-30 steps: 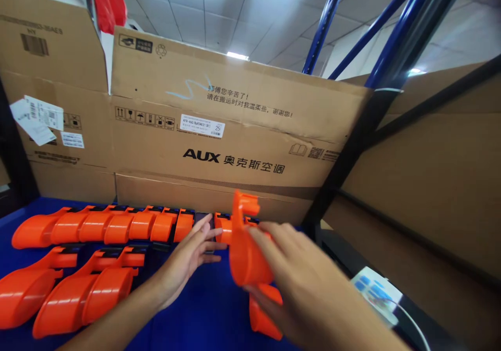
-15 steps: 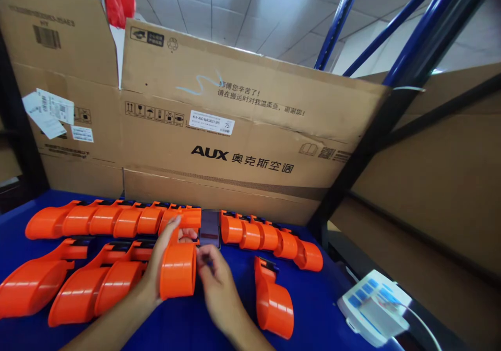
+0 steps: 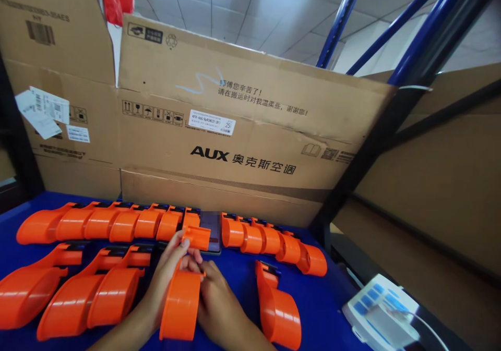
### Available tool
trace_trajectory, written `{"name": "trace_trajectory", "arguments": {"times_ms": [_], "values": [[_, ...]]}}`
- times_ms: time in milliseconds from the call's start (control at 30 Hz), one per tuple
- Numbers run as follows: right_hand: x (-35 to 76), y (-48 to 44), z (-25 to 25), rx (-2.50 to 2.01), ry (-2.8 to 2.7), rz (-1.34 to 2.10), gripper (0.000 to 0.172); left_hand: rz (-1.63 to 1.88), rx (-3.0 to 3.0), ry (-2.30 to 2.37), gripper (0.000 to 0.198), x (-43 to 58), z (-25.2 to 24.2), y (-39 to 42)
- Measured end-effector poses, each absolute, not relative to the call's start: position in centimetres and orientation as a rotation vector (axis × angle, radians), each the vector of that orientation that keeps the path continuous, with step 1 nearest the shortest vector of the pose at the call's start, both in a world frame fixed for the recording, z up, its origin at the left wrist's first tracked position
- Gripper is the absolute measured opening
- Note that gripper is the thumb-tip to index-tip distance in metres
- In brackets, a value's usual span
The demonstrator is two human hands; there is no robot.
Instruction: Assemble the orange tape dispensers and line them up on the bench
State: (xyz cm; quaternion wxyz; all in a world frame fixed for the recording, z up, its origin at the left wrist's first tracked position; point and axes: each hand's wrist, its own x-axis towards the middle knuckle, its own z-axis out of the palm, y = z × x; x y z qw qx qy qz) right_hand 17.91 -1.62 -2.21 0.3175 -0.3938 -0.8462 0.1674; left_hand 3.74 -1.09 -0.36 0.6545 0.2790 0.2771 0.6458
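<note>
My left hand (image 3: 166, 275) is wrapped round an orange plastic tape dispenser (image 3: 180, 309), its thumb at the neck below the upper end piece. The round drum hangs toward me. Pressed close to the drum's right side is my right hand (image 3: 219, 299), its fingers closed and partly hidden behind the dispenser. A small dark spot shows at those fingertips; what it is I cannot make out. Behind both hands, a dark flat phone-like device (image 3: 214, 231) lies on the blue table surface (image 3: 235, 283).
A back row of orange dispensers with dark ends (image 3: 126, 227) stretches left, with several more in a row (image 3: 270, 240) at right. Others lie front left (image 3: 72, 301), and one stands right (image 3: 279, 309). A white keypad device (image 3: 381, 312) with a cable sits far right. Cardboard (image 3: 242, 132) walls the back.
The held dispenser has moved down and a little right. My right hand has come in closer, its fingers now partly behind the drum. The view has shifted slightly.
</note>
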Motion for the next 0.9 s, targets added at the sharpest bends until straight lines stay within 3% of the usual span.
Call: {"name": "trace_trajectory", "arguments": {"times_ms": [167,333,900], "values": [[19.5,-0.6,-1.8,-1.072,-1.592,0.869,0.028,1.390,0.802,0.704,0.037,4.1,-0.6,-2.0],[20.6,0.3,-0.5,-0.947,-1.218,0.871,0.029,1.365,0.823,0.789,0.041,4.4,-1.3,-2.0],[20.7,-0.2,0.0,-0.967,-1.322,0.821,0.032,1.342,1.006,0.952,0.043,4.5,-0.6,-2.1]]}}
